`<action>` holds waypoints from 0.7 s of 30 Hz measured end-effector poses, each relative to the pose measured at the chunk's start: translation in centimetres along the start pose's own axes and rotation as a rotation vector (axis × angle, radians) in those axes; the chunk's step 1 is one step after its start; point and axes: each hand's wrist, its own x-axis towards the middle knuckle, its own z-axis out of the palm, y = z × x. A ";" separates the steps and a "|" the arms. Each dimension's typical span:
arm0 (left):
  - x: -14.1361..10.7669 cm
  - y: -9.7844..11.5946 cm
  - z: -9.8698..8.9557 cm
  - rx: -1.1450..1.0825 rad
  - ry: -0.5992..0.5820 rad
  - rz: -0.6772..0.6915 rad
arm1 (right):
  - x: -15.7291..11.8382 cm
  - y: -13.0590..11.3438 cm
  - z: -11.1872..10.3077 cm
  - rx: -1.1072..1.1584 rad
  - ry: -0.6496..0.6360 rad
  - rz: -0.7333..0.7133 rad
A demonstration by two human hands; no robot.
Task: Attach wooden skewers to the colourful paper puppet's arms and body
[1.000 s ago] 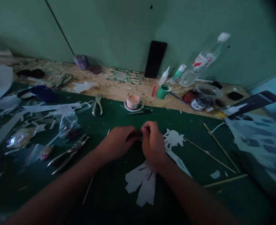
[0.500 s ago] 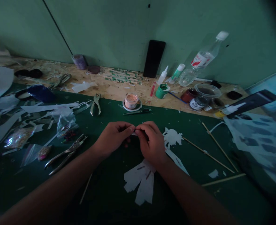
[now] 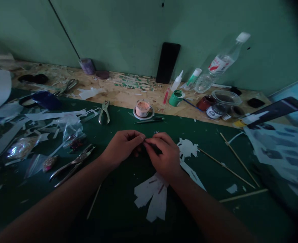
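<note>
My left hand (image 3: 123, 146) and my right hand (image 3: 164, 153) meet fingertip to fingertip over the green mat (image 3: 113, 216). Both are closed in a pinch; whatever lies between the fingertips is too small or hidden to name. Below my right wrist lies a white paper cutout (image 3: 152, 195) with split, notched ends and dark marks. Another white paper cutout with a jagged outline (image 3: 188, 147) rests just right of my right hand, with a thin wooden stick (image 3: 215, 158) reaching away from it. Past my fingers stands an open jar of pinkish paint (image 3: 142, 109), a dark pen (image 3: 150, 120) in front.
Pliers (image 3: 73, 165), a hole punch (image 3: 104, 113), bead bags (image 3: 22, 148) and paper scraps cover the left. Along the wall stand a phone (image 3: 168, 63), a green paint jar (image 3: 176, 98), a plastic bottle (image 3: 216, 67) and dark jars (image 3: 215, 111). More sticks (image 3: 240, 160) lie right.
Both hands stay pinched together in nearly the same place. The fingers of my right hand have shifted slightly, and a whitish bit seen under its thumb no longer shows. The view has shifted a little.
</note>
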 end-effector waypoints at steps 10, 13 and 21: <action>0.4 -0.5 -0.4 -0.240 0.105 -0.017 | 0.1 0.0 -0.1 -0.005 0.016 0.032; 0.5 -0.9 -0.6 -0.292 -0.001 -0.023 | 0.1 0.0 -0.1 -0.005 0.025 0.033; 0.7 -1.4 -0.7 -0.307 -0.164 0.104 | 0.2 -0.2 -0.3 0.017 0.050 0.056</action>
